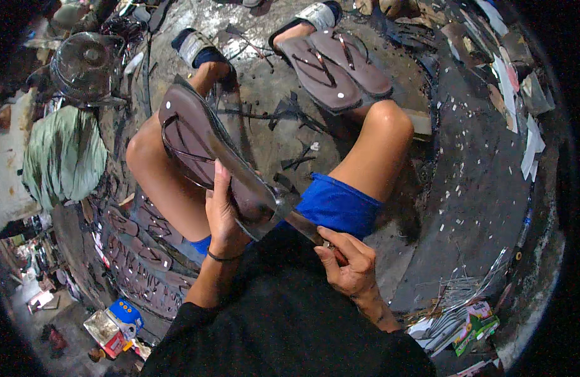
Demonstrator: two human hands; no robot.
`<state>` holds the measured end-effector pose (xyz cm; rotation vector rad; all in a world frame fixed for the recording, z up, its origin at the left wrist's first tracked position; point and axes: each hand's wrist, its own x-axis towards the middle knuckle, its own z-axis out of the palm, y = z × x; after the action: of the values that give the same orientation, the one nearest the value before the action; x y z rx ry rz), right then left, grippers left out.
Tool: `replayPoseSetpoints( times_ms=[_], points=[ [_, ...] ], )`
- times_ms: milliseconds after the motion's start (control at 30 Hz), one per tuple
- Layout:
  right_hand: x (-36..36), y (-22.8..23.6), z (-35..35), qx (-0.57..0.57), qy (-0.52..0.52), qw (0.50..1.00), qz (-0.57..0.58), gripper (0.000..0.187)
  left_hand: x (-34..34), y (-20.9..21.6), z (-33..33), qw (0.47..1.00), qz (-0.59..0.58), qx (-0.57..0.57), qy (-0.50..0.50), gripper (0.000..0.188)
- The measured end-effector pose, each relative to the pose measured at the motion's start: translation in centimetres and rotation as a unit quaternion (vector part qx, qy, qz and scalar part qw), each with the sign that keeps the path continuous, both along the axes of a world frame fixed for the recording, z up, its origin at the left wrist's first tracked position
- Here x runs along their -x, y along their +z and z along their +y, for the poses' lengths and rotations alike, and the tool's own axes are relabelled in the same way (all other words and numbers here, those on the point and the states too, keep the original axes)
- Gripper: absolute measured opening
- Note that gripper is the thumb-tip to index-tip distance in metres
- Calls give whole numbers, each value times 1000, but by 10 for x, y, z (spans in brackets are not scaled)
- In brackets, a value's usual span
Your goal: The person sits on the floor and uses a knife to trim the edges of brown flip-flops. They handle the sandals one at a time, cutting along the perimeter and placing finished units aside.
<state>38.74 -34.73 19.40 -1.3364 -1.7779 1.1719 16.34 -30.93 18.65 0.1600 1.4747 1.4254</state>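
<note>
My left hand [222, 217] is closed around a brown flip-flop [198, 141], thumb near its straps, and holds it tilted above my lap. Its rim looks darker, and a strip of dark material stands off the heel. In my right hand [353, 267] a knife [305, 226] is gripped by its handle, which my fingers mostly cover. The flat blade points to the flip-flop's heel; whether it touches the edge I cannot tell. Beyond my right knee lies a pair of brown flip-flops [331, 72], side by side.
Dark scraps [296, 113] litter the floor between my legs. Rows of flip-flops [139, 251] lie at the left. A fan [88, 66] and a pale green cloth [65, 154] are at the far left. Thin strips and a green packet [478, 327] lie at the lower right.
</note>
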Motion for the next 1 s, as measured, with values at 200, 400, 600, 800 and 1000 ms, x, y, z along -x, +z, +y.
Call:
replayPoseSetpoints(
  times_ms=[200, 400, 600, 800, 1000],
  points=[
    [23, 12, 15, 36, 32, 999, -16, 28, 28, -48, -28, 999, 41, -28, -1, 48],
    [49, 1, 39, 20, 63, 998, 12, 28, 10, -40, -30, 996, 57, -28, 67, 43],
    [38, 4, 36, 92, 95, 991, 24, 34, 13, -17, -22, 995, -13, -81, 57, 38],
    [44, -9, 44, 110, 113, 986, 58, 42, 14, -5, -28, 997, -64, -44, 28, 37],
    [94, -39, 66, -114, 47, 991, 56, 44, 7, 17, -16, 998, -34, 12, 44, 46]
  ],
)
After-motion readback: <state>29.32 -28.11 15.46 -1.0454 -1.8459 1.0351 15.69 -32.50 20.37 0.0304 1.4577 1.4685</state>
